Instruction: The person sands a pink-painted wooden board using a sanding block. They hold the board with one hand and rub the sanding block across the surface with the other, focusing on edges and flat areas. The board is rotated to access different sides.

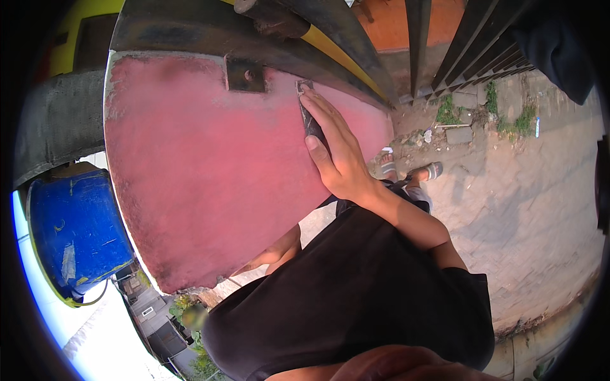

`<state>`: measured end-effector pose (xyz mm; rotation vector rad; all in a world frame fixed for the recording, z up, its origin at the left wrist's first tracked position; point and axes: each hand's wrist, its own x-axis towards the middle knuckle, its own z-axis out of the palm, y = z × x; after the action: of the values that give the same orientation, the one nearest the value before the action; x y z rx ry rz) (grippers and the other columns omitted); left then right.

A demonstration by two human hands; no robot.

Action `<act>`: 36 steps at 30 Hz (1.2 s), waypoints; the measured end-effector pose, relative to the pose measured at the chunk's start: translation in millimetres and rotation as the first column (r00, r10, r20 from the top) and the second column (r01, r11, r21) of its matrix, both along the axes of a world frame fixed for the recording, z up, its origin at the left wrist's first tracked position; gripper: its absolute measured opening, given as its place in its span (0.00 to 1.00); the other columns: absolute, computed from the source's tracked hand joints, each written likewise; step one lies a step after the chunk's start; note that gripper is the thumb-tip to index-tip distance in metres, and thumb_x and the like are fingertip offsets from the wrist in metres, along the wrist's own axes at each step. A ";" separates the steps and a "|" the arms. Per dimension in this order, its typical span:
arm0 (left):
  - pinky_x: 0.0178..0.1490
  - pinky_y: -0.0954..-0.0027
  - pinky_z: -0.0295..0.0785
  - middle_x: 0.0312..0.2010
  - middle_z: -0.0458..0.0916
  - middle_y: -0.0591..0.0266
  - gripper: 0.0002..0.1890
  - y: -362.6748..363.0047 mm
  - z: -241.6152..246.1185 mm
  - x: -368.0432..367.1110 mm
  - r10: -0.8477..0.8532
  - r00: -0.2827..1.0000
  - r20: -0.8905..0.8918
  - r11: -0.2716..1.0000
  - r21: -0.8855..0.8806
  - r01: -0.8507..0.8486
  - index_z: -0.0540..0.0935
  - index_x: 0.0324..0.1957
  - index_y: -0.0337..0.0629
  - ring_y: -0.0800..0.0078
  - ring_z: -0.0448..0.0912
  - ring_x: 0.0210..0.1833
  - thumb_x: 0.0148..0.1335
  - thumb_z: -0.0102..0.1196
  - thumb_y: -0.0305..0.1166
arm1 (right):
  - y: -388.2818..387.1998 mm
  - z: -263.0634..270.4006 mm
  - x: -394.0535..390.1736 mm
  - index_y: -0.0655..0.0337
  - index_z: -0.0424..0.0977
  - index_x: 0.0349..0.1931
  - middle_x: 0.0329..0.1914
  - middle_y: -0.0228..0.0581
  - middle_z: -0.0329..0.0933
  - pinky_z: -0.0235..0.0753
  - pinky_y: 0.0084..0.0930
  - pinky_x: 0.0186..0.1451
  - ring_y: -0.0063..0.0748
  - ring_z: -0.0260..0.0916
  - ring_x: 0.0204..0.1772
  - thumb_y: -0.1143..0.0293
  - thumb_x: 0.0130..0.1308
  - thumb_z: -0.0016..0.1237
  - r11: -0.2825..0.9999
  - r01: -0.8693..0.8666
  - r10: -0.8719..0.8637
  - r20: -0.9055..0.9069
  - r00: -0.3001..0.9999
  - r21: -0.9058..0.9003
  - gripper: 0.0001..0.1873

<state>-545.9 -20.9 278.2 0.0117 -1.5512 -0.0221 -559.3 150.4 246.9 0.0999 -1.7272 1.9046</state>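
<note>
My right hand point(336, 152) lies against the pink-coated face of a masonry wall point(205, 157), fingers stretched out and thumb to one side. Under that hand is a narrow, dark, flat hand tool point(310, 119), held flat to the pink surface; most of it is covered, so its exact kind cannot be told. The far end of the tool lies to the right of a dark metal plate with a bolt point(245, 75) fixed at the wall's edge. Bare skin of my left arm point(274, 252) shows at the wall's lower edge; my left hand is out of view.
Dark metal bars point(418, 47) run along the top. At the left, a blue bucket point(81, 233) with a yellowish rim stands beside a grey concrete ledge point(62, 119). Paving point(514, 214) lies below at the right, with weeds point(524, 119) and rubble. My sandalled feet point(431, 171) show beyond the wall.
</note>
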 end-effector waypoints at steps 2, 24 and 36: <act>0.49 0.67 0.74 0.40 0.75 0.61 0.19 2.7 -2.0 -2.5 0.068 0.997 -0.038 0.997 -0.032 -0.069 0.76 0.36 0.37 0.71 0.77 0.42 0.79 0.44 0.42 | 3.8 -2.2 -5.7 0.70 0.62 0.74 0.80 0.56 0.60 0.56 0.48 0.81 0.57 0.56 0.81 0.66 0.76 0.45 0.999 -0.013 0.015 -0.053 0.998 0.048 0.29; 0.47 0.63 0.75 0.35 0.78 0.63 0.16 10.7 -3.3 -10.1 0.169 0.982 -0.079 0.986 0.033 -0.166 0.79 0.37 0.41 0.74 0.78 0.37 0.77 0.47 0.41 | 1.6 22.3 -21.5 0.72 0.64 0.71 0.77 0.60 0.64 0.57 0.47 0.79 0.58 0.60 0.79 0.61 0.78 0.44 0.999 -0.002 0.008 -0.187 0.982 0.033 0.29; 0.46 0.62 0.75 0.32 0.79 0.64 0.14 12.6 -1.7 -10.5 0.278 0.945 -0.172 0.958 -0.025 -0.287 0.81 0.38 0.43 0.76 0.78 0.35 0.75 0.49 0.40 | 20.5 35.6 -9.0 0.69 0.72 0.62 0.70 0.52 0.75 0.70 0.44 0.70 0.53 0.69 0.73 0.73 0.66 0.58 0.993 0.034 -0.014 -0.177 0.984 0.112 0.24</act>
<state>-556.4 -8.4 276.5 0.1889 -1.3697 0.2382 -568.3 171.0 282.5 0.2815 -1.7085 1.7228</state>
